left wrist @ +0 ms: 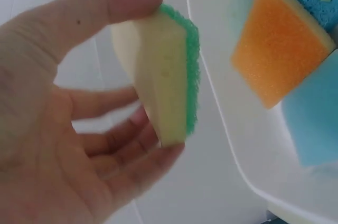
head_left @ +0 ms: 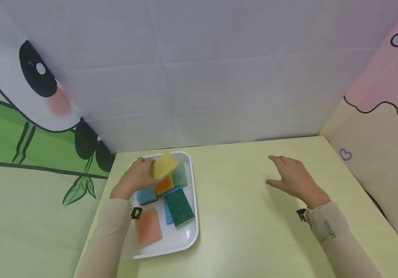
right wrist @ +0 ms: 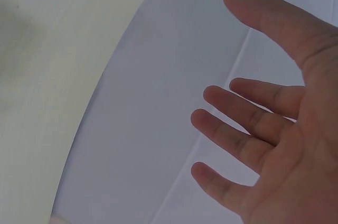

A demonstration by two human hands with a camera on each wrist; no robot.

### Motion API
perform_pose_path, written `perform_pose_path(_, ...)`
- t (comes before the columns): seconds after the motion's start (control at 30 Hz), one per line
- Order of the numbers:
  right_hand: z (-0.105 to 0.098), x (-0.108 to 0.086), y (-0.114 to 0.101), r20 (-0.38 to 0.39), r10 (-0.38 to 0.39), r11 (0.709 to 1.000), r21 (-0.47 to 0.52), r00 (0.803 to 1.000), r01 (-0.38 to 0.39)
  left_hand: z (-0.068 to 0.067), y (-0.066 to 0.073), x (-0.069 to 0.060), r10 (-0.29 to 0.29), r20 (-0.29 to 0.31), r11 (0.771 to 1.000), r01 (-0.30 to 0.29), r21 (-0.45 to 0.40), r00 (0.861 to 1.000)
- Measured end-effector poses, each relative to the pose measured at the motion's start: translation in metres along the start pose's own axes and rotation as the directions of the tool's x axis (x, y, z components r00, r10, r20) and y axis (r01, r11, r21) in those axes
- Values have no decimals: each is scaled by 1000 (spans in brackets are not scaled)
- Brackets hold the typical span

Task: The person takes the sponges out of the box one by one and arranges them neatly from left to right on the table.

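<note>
The left hand [head_left: 137,178] [left wrist: 79,108] grips a yellow sponge [head_left: 164,165] with a green scouring side, thumb on one edge and fingers on the opposite one [left wrist: 163,71]. It is held over the upper part of a white tray [head_left: 193,193]. Below it in the tray lie an orange sponge [head_left: 164,185] [left wrist: 282,44], a light blue one [head_left: 147,196] and a pale green one [head_left: 180,173]. At the right, the right hand [head_left: 294,178] [right wrist: 274,129] hovers above the table with thumb and fingers spread, holding nothing.
Nearer the front of the tray are a salmon-coloured sponge [head_left: 148,227] and a dark green one [head_left: 179,207] partly over a blue one [head_left: 168,212]. The pale yellow table [head_left: 233,208] meets a white sheet [head_left: 220,88] behind and printed sheets at both sides.
</note>
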State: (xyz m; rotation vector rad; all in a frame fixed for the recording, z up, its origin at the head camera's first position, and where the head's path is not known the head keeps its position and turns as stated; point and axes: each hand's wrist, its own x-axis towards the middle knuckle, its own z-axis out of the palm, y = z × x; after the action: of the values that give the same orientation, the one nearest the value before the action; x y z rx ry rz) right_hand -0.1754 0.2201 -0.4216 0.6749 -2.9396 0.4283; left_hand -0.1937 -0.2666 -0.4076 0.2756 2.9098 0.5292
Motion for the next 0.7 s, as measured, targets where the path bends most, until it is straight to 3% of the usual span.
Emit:
perform_pose_path(0.1,0,0,1,0,-6,1000,-6,1000,6,0,4,1,102,2,995,-102,9,995)
perform_pose_path(0.2,0,0,2,6,-4,1000,-4,1000,4,1,8,2,167,11,985,-167,31,986)
perform_pose_path(0.47,-1,1,3,9,1,1000,-8,1000,-1,2,31,2,194,50,981,-195,1,980)
perform_pose_path(0.7,1,5,1,-2,-3,1000,4,1000,3,2,48,4,261,42,963,-263,52,964)
